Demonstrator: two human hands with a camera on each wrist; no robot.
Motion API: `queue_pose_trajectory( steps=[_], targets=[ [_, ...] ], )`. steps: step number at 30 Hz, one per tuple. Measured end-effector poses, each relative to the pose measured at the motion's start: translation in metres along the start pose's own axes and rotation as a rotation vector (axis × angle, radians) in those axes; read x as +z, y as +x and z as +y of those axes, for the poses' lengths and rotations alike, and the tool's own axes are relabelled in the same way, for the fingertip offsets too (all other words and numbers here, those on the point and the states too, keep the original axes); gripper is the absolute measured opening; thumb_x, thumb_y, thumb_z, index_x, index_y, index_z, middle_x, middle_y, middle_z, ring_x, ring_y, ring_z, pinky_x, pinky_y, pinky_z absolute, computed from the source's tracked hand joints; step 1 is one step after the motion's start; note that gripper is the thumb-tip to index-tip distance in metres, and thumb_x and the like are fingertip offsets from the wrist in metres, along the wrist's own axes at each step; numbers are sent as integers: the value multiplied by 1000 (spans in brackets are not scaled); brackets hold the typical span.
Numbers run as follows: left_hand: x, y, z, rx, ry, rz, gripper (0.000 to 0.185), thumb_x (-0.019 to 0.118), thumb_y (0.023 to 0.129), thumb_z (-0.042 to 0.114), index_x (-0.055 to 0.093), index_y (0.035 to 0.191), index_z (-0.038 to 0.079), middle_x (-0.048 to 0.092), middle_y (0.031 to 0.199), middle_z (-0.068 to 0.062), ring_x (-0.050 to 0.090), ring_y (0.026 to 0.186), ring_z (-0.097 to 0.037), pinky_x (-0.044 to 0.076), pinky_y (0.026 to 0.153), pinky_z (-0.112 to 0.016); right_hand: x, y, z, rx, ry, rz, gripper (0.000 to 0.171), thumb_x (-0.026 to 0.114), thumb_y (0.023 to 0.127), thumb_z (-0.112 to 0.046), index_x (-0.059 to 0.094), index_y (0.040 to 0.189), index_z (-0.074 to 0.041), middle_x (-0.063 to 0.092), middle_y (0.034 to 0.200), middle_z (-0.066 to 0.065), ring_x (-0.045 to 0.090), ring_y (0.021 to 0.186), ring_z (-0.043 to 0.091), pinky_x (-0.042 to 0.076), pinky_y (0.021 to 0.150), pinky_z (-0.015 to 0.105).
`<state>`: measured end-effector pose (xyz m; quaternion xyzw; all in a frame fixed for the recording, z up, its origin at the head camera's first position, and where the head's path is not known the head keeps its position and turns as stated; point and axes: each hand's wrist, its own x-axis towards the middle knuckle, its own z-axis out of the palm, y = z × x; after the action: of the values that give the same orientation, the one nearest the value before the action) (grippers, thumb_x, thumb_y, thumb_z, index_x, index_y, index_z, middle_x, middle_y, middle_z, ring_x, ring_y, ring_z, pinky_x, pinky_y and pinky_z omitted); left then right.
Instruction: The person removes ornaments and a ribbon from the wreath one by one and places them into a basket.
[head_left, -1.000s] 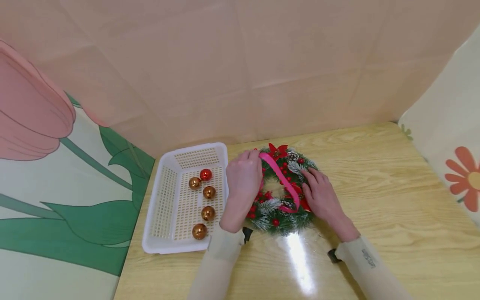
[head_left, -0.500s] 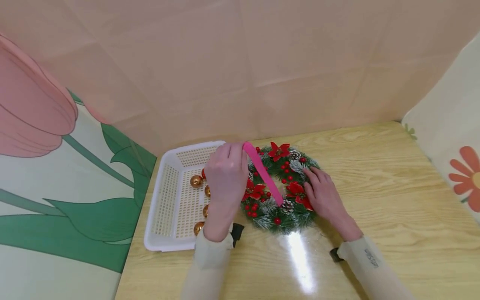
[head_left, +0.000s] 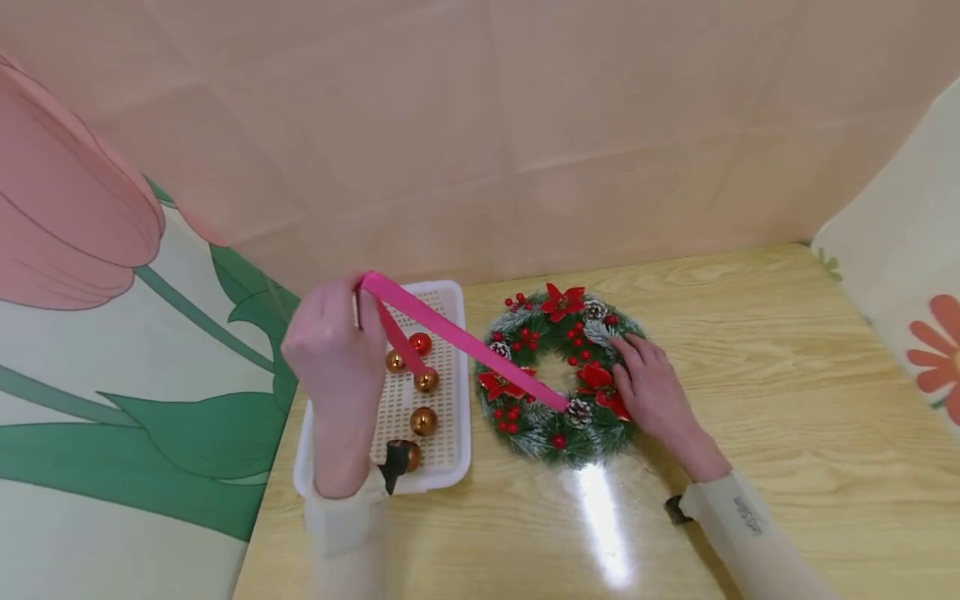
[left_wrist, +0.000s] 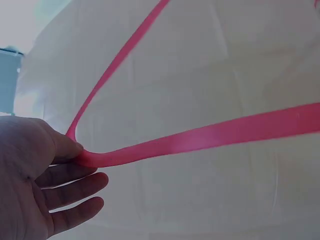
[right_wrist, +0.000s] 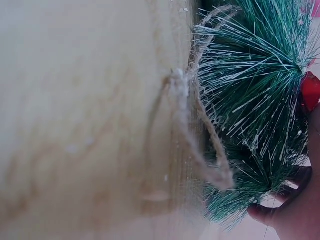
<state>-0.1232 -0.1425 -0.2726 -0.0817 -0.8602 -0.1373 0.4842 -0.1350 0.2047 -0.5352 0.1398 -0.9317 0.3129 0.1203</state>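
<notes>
The left hand (head_left: 333, 346) was raised above the white basket (head_left: 327, 392) at the left side of the counter (head_left: 750, 400), and it pinched a pink ribbon (head_left: 465, 342) between the thumb and the first finger, while the other fingers (left_wrist: 75, 187) stayed loosely stretched below, as the left wrist view showed. From this pinch the ribbon went in two parts: one long band ran down to the right and reached the wreath (head_left: 562, 375), where its end lay near a pinecone (head_left: 579, 410) on the near side of the ring; the other, shorter part hung down toward the basket. The wreath lay flat on the counter, just to the right of the basket, with red flowers, red berries and white-tipped green needles. The right hand (head_left: 652, 392) rested on the right side of the wreath, and its fingers were curled around the outer edge of the green needles; in the right wrist view a fingertip (right_wrist: 265, 212) showed under the needles, beside a loop of twine (right_wrist: 200, 130) that lay on the wood. Inside the basket lay several small balls: one red ball (head_left: 420, 343) at the far end and copper balls (head_left: 423, 421) nearer.
</notes>
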Motion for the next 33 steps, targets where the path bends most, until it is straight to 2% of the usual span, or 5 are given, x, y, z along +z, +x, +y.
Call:
queue_pose_trajectory(
  steps=[12, 19, 22, 25, 33],
  targets=[
    [-20, 1, -62, -194, 89, 24, 27, 60, 103, 15, 73, 101, -9, 73, 91, -24, 69, 81, -40, 57, 72, -54, -2, 1, 2, 1, -13, -14, 44, 51, 106, -13, 49, 146, 5, 43, 148, 33, 38, 134, 53, 31, 109, 66],
    [-27, 5, -84, -273, 162, 49, 31, 56, 104, 17, 74, 101, -8, 73, 92, -23, 69, 85, -40, 54, 75, -56, -3, 3, 0, -16, -12, -11, 43, 52, 106, -12, 49, 144, 6, 43, 146, 34, 38, 133, 54, 31, 110, 66],
    [-22, 1, -84, -235, 186, 20, 30, 55, 104, 14, 73, 98, -9, 72, 88, -24, 67, 80, -43, 53, 70, -58, -4, 3, 0, -18, -14, -5, 43, 52, 105, -11, 49, 144, 7, 44, 145, 34, 38, 133, 54, 30, 110, 65],
    [-10, -9, -81, -187, 189, -58, 25, 56, 103, 11, 73, 97, -7, 71, 87, -24, 66, 76, -44, 51, 64, -57, -5, 3, 0, -16, -19, -3, 43, 52, 105, -10, 50, 144, 7, 44, 145, 34, 38, 134, 53, 30, 111, 65],
    [29, -61, -72, 15, 222, -322, 13, 66, 95, 4, 69, 88, -6, 68, 79, -23, 63, 64, -43, 49, 50, -52, -3, 3, -2, -10, -9, -17, 44, 52, 105, -11, 48, 145, 7, 43, 146, 34, 38, 134, 53, 29, 112, 64]
  ],
)
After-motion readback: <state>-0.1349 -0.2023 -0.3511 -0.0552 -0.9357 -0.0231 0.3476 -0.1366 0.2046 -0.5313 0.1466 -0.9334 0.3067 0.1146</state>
